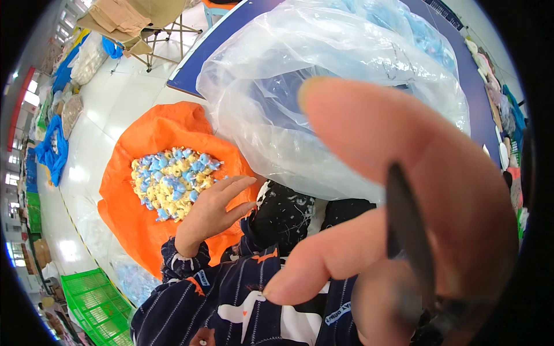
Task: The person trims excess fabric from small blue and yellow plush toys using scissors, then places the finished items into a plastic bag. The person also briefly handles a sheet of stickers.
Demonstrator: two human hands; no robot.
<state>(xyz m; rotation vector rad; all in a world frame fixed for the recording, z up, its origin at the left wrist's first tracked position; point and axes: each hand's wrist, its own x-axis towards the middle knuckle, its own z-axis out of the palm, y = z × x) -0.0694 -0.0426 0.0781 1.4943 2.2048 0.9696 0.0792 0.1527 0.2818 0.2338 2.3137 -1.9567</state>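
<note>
My left hand (pixel 216 210) hangs open over the right side of an orange sack (pixel 130 202), its fingers spread. Inside the sack lies a heap of small yellow and blue plush pieces (pixel 173 181); the hand is close to its right edge. Very near the camera, my right hand (pixel 444 190) looms large and partly blurred, fingers apart. A dark, blurred strip (pixel 407 230) crosses in front of it; what it is I cannot make out. Beyond the right hand, a large clear plastic bag (pixel 254 104) gapes open, partly covered by the fingers.
The plastic bag rests on a blue tabletop (pixel 196 57), with light blue items (pixel 424 34) in its far part. A folding chair (pixel 141 29) stands at far left. A green plastic crate (pixel 95 308) is at lower left. Blue bags (pixel 55 147) and sacks line the left wall.
</note>
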